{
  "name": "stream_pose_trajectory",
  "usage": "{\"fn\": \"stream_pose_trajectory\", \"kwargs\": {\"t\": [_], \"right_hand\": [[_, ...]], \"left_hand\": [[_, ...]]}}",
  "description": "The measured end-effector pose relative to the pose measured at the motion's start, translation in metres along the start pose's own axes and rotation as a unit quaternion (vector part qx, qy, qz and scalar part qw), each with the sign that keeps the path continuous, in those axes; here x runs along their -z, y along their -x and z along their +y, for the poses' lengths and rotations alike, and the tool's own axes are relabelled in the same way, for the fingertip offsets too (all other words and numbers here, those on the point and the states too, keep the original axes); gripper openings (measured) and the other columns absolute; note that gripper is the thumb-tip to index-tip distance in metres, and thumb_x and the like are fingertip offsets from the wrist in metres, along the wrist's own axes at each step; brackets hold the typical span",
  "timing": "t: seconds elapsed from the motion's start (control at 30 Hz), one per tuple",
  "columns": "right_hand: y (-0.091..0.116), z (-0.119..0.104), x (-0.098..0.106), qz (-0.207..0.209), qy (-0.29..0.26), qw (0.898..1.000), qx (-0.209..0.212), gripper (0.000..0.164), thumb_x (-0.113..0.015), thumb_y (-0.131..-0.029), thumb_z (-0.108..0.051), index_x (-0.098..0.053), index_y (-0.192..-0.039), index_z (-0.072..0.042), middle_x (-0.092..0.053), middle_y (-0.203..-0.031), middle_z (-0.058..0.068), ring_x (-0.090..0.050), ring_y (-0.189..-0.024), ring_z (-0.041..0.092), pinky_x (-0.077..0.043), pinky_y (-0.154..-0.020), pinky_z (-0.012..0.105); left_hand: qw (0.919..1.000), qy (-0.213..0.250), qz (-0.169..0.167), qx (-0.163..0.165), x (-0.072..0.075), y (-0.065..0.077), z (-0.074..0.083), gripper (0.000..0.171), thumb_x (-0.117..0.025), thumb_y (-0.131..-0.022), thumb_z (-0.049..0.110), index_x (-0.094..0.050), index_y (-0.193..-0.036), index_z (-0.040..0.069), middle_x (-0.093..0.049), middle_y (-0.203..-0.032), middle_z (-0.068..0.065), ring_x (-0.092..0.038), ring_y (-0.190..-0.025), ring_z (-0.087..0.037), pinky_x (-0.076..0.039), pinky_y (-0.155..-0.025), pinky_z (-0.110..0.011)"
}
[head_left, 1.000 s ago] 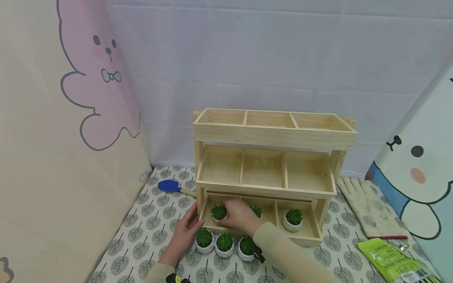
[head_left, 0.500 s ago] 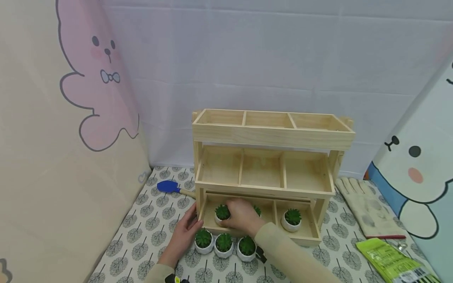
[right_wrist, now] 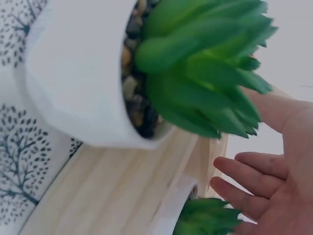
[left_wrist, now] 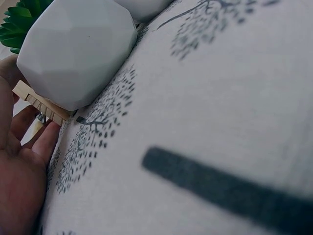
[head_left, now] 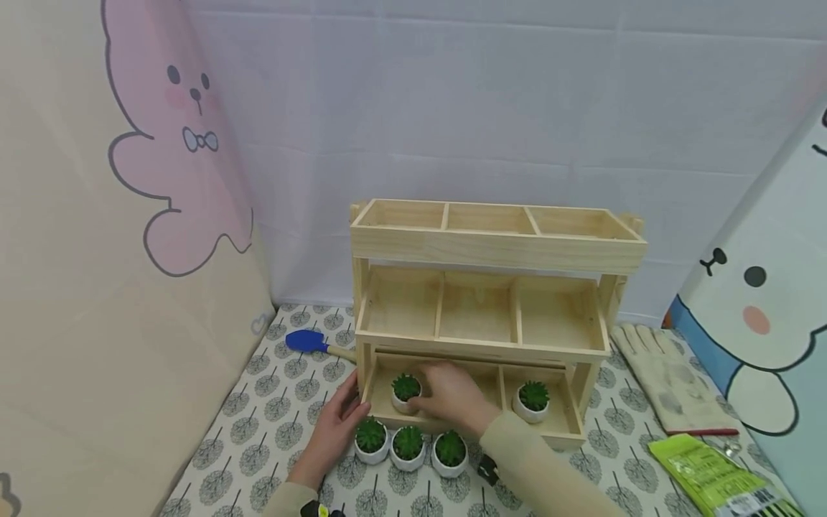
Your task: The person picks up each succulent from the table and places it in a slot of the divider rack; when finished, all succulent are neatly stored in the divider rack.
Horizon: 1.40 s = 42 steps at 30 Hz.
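My left hand [head_left: 329,438] holds the left front corner of the bottom tray of a three-tier wooden shelf [head_left: 497,251]; in the left wrist view, fingers [left_wrist: 46,142] lie beside the wooden corner. In the bottom tray's left compartment stands a potted succulent [head_left: 406,393] in a white pot. My right hand [head_left: 452,398] is just right of it, and in the right wrist view its fingers [right_wrist: 249,178] are spread, holding nothing. A second potted succulent [head_left: 532,401] stands in the right compartment. The right hand hides much of the middle compartment.
Three potted succulents [head_left: 408,448] stand in a row before the shelf. A blue trowel [head_left: 306,341] lies at the left, its handle reaching toward the shelf. At the right are pale gloves [head_left: 672,380] and a green packet [head_left: 717,474]. Patterned cloth covers the table.
The succulent in the left compartment has shifted slightly right with my right hand, which has then let go and drawn right, covering the middle compartment's plant. My left hand has stayed put.
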State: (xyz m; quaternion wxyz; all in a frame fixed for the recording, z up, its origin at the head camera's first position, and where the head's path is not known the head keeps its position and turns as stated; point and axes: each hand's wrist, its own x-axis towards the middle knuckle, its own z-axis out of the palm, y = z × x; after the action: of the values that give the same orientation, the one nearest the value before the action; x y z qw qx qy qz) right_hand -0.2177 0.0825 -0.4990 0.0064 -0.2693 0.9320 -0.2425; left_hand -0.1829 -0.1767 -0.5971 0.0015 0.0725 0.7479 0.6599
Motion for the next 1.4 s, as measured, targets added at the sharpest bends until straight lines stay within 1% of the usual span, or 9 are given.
{"fn": "stream_pose_trajectory", "kwargs": {"t": [0.07,0.27,0.4,0.63,0.93,1.1,1.23,1.33,1.4], "right_hand": [[0.004,0.001,0.003,0.003,-0.002,1.0,0.004,0.058,-0.083,-0.09,-0.036,-0.066,-0.138,-0.008,-0.071,-0.128,0.009,-0.069,-0.109,0.024,-0.058,-0.099,0.045],[0.022,0.002,0.014,0.021,-0.009,0.999,0.027,0.054,-0.076,-0.097,-0.033,-0.063,-0.14,-0.002,-0.069,-0.13,0.016,-0.069,-0.11,0.031,-0.058,-0.099,0.051],[0.035,0.0,0.018,0.049,-0.024,0.998,0.022,0.051,-0.073,-0.099,-0.032,-0.064,-0.14,-0.003,-0.066,-0.135,0.017,-0.063,-0.123,0.036,-0.055,-0.106,0.053],[0.059,-0.002,0.016,0.11,-0.053,0.992,0.016,0.047,-0.073,-0.1,-0.034,-0.067,-0.138,-0.007,-0.067,-0.135,0.01,-0.063,-0.125,0.031,-0.055,-0.106,0.051],[0.096,0.003,0.005,0.138,-0.077,0.987,0.007,0.046,-0.071,-0.101,-0.041,-0.067,-0.139,-0.015,-0.067,-0.136,0.002,-0.063,-0.126,0.025,-0.056,-0.105,0.051],[0.118,0.001,-0.006,0.139,-0.114,0.983,-0.044,0.052,-0.074,-0.098,-0.042,-0.064,-0.144,-0.02,-0.064,-0.14,-0.006,-0.061,-0.128,0.021,-0.057,-0.102,0.054],[0.132,0.002,-0.015,0.154,-0.12,0.978,-0.074,0.057,-0.08,-0.093,-0.04,-0.064,-0.143,-0.017,-0.064,-0.14,-0.005,-0.063,-0.125,0.021,-0.058,-0.1,0.054],[0.138,0.003,-0.022,0.181,-0.116,0.973,-0.08,0.055,-0.086,-0.088,-0.037,-0.068,-0.136,-0.015,-0.067,-0.131,-0.008,-0.066,-0.118,0.018,-0.06,-0.096,0.049],[0.141,0.005,-0.028,0.199,-0.118,0.97,-0.08,0.054,-0.09,-0.084,-0.034,-0.071,-0.131,-0.016,-0.069,-0.125,-0.01,-0.067,-0.113,0.017,-0.061,-0.093,0.046]], "left_hand": [[1.0,0.003,0.0,0.004,0.0,0.0,0.0,0.072,-0.068,-0.103,0.014,-0.033,-0.165,0.024,-0.037,-0.164,-0.014,-0.042,-0.146,-0.038,-0.041,-0.117,-0.033],[1.0,0.002,0.001,0.008,0.0,-0.001,0.001,0.073,-0.068,-0.104,0.012,-0.032,-0.166,0.023,-0.036,-0.165,-0.016,-0.041,-0.146,-0.04,-0.042,-0.116,-0.035],[0.9999,-0.012,0.008,0.008,0.0,-0.002,0.001,0.073,-0.069,-0.103,0.013,-0.033,-0.166,0.023,-0.037,-0.164,-0.015,-0.043,-0.145,-0.038,-0.043,-0.115,-0.033],[1.0,-0.006,0.002,-0.005,0.001,-0.003,-0.001,0.073,-0.068,-0.103,0.011,-0.033,-0.166,0.024,-0.037,-0.164,-0.014,-0.04,-0.147,-0.035,-0.038,-0.118,-0.034],[1.0,0.006,-0.004,0.0,0.001,-0.001,-0.002,0.073,-0.068,-0.103,0.011,-0.033,-0.165,0.028,-0.037,-0.165,-0.013,-0.042,-0.146,-0.038,-0.045,-0.114,-0.034],[1.0,0.002,0.002,0.006,0.0,-0.001,-0.001,0.074,-0.068,-0.103,0.01,-0.034,-0.165,0.03,-0.038,-0.164,-0.011,-0.043,-0.145,-0.037,-0.044,-0.115,-0.033],[0.9999,-0.009,0.006,-0.001,-0.001,-0.002,-0.001,0.074,-0.069,-0.102,0.011,-0.034,-0.165,0.027,-0.039,-0.164,-0.011,-0.043,-0.146,-0.035,-0.041,-0.117,-0.033],[0.9999,-0.012,0.009,-0.004,-0.001,-0.001,0.0,0.074,-0.069,-0.102,0.01,-0.034,-0.165,0.026,-0.04,-0.163,-0.012,-0.043,-0.146,-0.036,-0.04,-0.117,-0.034],[0.9998,-0.012,0.013,0.0,-0.001,-0.001,0.0,0.073,-0.07,-0.102,0.011,-0.035,-0.164,0.028,-0.041,-0.163,-0.01,-0.043,-0.146,-0.034,-0.04,-0.117,-0.032]]}}
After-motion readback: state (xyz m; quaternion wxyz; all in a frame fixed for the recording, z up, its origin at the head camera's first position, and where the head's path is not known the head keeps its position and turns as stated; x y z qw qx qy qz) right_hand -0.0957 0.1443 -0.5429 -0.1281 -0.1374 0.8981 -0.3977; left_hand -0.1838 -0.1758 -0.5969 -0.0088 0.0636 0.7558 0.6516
